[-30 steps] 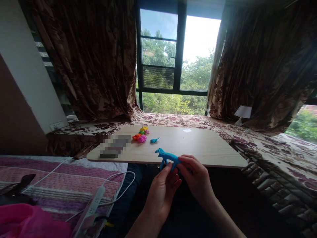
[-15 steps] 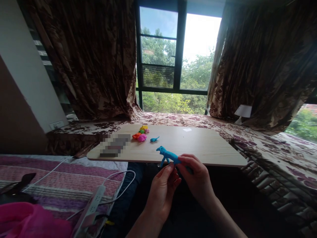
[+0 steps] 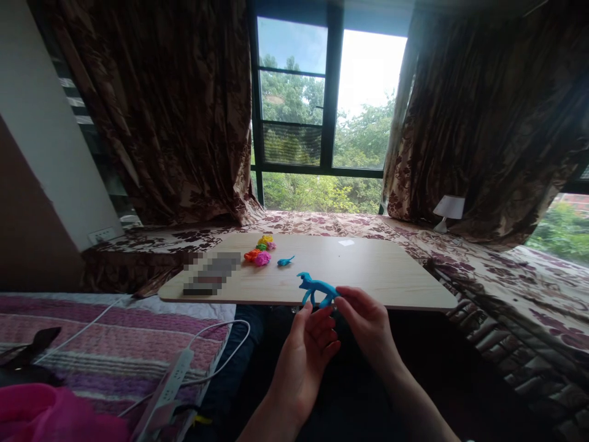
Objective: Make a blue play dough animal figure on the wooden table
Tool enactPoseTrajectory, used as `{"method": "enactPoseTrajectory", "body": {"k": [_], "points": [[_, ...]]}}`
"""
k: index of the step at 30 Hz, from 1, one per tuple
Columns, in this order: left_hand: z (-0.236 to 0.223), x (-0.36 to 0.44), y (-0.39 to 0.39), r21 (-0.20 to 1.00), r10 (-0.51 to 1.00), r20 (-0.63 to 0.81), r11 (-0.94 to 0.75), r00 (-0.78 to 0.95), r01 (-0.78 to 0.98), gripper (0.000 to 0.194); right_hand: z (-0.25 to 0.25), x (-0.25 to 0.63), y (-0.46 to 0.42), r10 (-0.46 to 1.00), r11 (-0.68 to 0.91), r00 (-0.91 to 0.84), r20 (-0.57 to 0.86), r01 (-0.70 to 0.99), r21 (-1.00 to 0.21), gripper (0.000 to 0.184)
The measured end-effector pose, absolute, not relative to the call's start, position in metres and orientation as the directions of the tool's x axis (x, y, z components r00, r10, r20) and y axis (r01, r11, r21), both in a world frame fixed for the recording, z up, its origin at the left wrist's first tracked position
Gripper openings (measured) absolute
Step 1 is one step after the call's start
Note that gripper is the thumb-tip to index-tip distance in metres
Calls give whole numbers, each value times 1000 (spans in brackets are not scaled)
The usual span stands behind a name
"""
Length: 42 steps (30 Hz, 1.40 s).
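Observation:
A blue four-legged animal figure (image 3: pixel 317 287), which looks like modelling clay, is up in front of me over the table's near edge. My right hand (image 3: pixel 365 319) pinches its rear end between thumb and fingers. Just below the figure is my left hand (image 3: pixel 307 353), palm up, thumb apart from the loosely bent fingers. Its thumb tip is close to the front legs; whether it touches them I cannot tell. On the table (image 3: pixel 377 270) lies a smaller blue clay piece (image 3: pixel 285 261). Left of that sit pink (image 3: pixel 262 258), orange (image 3: pixel 251 255), yellow (image 3: pixel 265 240) and green (image 3: pixel 261 247) lumps.
A blurred-out dark object (image 3: pixel 211 273) lies at the table's left. A power strip (image 3: pixel 170 380) with white cables rests by the striped bed cover (image 3: pixel 124 344), near a bright pink item (image 3: pixel 64 411). A small white lamp (image 3: pixel 448 210) stands on the window ledge.
The left thumb has come away from the figure's underside, and the left fingers have loosened. The figure has shifted slightly right and turned a little in the right hand, showing its legs more.

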<state>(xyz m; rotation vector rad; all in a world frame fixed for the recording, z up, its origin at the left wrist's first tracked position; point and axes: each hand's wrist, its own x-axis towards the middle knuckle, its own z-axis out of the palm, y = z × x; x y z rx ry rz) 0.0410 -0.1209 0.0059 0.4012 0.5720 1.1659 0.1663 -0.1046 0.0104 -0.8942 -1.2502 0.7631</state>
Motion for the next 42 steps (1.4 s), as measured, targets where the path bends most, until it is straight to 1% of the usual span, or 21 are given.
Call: {"method": "enactPoseTrajectory", "body": {"k": [2, 5, 7, 10, 14, 18, 22, 26, 29, 31, 32, 34, 36, 38, 40, 42], "points": [[6, 40, -122, 592, 933, -217, 360, 288, -721, 34, 11, 176, -101, 920, 369, 192, 342, -124, -921, 24], [2, 40, -122, 643, 952, -214, 305, 219, -702, 26, 11, 186, -99, 945, 303, 210, 250, -276, -912, 28], [0, 41, -121, 682, 966, -192, 258, 174, -684, 21, 11, 188, -99, 957, 276, 192, 219, -364, -890, 29], [0, 42, -120, 724, 979, -139, 202, 148, -659, 20, 11, 184, -100, 975, 219, 131, 178, -458, -862, 28], [4, 42, -120, 731, 981, -91, 181, 169, -658, 21, 13, 177, -104, 985, 160, 36, 167, -537, -828, 26], [8, 41, -120, 687, 967, -73, 227, 245, -691, 18, 13, 173, -108, 986, 121, -32, 166, -552, -825, 24], [10, 39, -118, 631, 943, -75, 297, 324, -717, 19, 14, 169, -111, 981, 116, -71, 181, -534, -837, 25], [13, 39, -118, 607, 933, -89, 329, 350, -723, 20, 16, 165, -112, 980, 103, -98, 176, -511, -854, 27], [14, 37, -118, 616, 933, -93, 328, 348, -716, 19, 15, 165, -112, 980, 79, -117, 161, -515, -854, 27], [13, 35, -116, 673, 946, -90, 289, 312, -681, 20, 13, 165, -112, 982, 59, -121, 145, -537, -841, 25], [12, 34, -115, 720, 960, -79, 241, 268, -651, 21, 12, 166, -112, 984, 46, -119, 133, -550, -834, 24], [10, 32, -111, 819, 990, -29, 101, 135, -565, 21, 11, 167, -111, 988, 20, -118, 104, -562, -827, 22], [8, 32, -108, 873, 999, 43, -25, 26, -486, 22, 10, 167, -112, 988, -9, -131, 78, -559, -829, 20], [8, 33, -108, 883, 994, 104, -84, 17, -462, 24, 11, 166, -112, 987, -30, -147, 63, -556, -831, 20], [10, 34, -110, 872, 989, 137, -91, 60, -481, 26, 12, 165, -113, 988, -42, -148, 51, -567, -823, 21], [10, 36, -111, 862, 987, 138, -80, 81, -500, 25, 11, 164, -114, 989, -52, -140, 38, -584, -810, 22]]}}
